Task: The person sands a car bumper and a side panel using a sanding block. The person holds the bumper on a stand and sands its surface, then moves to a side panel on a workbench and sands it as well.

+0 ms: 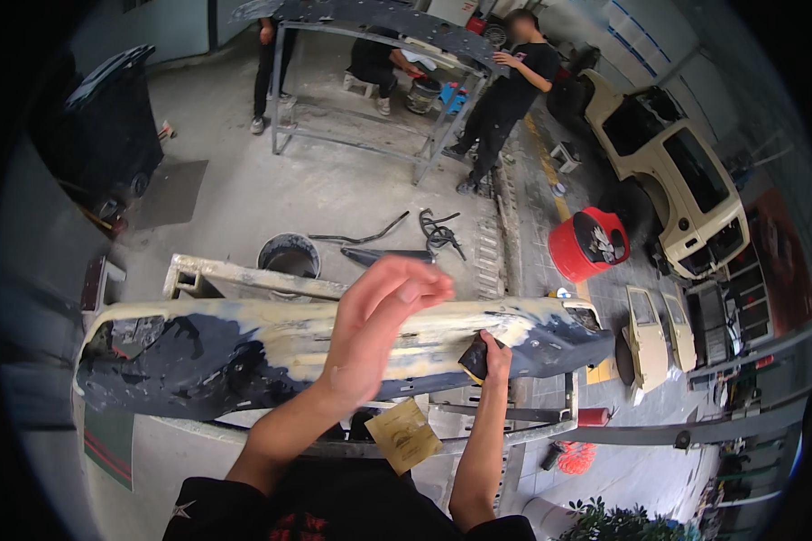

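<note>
A long car bumper (284,338), dark with broad pale cream patches of what looks like filler or primer, lies across a metal stand in front of me. Over its middle, my left hand (374,329) is raised with loosely curved fingers and nothing visible in them. My right hand (496,356) grips a dark sanding block (474,357) with a yellowish lower edge, against the bumper's right part. Between my forearms, close to my body, is a yellow-tan sheet of sandpaper (404,435); what holds it there is hidden.
Beyond the bumper are a bucket (289,257) and black hoses (438,234) on the floor. A red tub (588,245) stands at right, near a cream vehicle body (672,167) and loose doors (645,343). People are around a metal rack (284,99) at the back.
</note>
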Demonstrator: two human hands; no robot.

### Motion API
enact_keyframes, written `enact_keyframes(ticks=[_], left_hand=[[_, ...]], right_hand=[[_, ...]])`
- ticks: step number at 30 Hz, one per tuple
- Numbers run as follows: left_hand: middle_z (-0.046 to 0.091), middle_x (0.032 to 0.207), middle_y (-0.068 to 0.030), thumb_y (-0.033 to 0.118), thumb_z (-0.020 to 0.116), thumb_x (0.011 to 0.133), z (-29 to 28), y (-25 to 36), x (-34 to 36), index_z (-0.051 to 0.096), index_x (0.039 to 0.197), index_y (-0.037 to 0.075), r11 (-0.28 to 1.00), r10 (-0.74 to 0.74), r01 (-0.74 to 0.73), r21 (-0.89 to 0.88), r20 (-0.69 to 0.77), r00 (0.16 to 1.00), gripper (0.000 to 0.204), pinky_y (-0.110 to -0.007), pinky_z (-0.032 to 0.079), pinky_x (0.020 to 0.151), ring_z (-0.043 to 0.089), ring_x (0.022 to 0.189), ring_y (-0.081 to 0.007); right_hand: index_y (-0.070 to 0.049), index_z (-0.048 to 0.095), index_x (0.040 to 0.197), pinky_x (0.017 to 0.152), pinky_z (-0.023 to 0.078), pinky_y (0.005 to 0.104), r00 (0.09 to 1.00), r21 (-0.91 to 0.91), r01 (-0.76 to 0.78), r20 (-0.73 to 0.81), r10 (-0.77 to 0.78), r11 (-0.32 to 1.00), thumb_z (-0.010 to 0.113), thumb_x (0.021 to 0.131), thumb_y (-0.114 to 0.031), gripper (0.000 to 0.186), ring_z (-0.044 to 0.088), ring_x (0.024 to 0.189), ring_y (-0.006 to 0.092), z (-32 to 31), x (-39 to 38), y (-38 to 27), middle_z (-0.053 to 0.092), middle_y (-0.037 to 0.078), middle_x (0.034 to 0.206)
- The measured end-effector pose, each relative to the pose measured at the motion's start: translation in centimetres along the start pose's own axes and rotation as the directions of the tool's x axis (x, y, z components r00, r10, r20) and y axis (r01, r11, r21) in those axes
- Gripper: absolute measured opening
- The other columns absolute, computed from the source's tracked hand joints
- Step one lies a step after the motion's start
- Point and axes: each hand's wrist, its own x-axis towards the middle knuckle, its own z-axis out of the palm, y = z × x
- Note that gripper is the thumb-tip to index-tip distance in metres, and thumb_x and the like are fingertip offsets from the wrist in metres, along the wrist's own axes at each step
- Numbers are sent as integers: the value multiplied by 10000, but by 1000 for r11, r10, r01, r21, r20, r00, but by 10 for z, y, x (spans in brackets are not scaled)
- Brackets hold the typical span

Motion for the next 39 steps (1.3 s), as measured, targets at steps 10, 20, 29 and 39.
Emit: enact_keyframes(ticks=[10,20,29,39], left_hand=[[548,1066,-122,214,530,966,114,85,-35,518,1088,56,820,141,75,-568,327,935,200,-433,428,992,556,1063,-259],[552,1084,-130,175,582,938,129,68,-36,542,1109,51,938,118,74,-338,514,850,215,-429,454,954,576,1031,-268],[556,1100,-137,140,629,913,139,69,-35,565,1128,47,929,43,-281,242,681,731,243,-426,477,919,593,1002,-277],[560,1117,-144,102,681,885,85,34,-17,590,1150,42,682,4,-428,593,583,813,286,-422,503,881,613,970,-286]], right_hand=[[73,690,1118,736,567,325,981,67,190,-53,-186,980,786,848,-140,356,692,838,199,0,9,17,729,106,1008],[35,712,1114,776,526,298,988,5,147,-35,-147,989,805,844,-165,348,667,847,157,4,0,16,723,56,1006],[49,710,1133,798,531,327,1000,3,19,11,-19,1000,820,839,-153,373,665,871,171,1,-6,5,722,64,1021],[50,715,1121,784,531,325,996,118,85,30,-89,989,820,839,-159,367,666,854,170,-3,9,32,724,64,1016]])
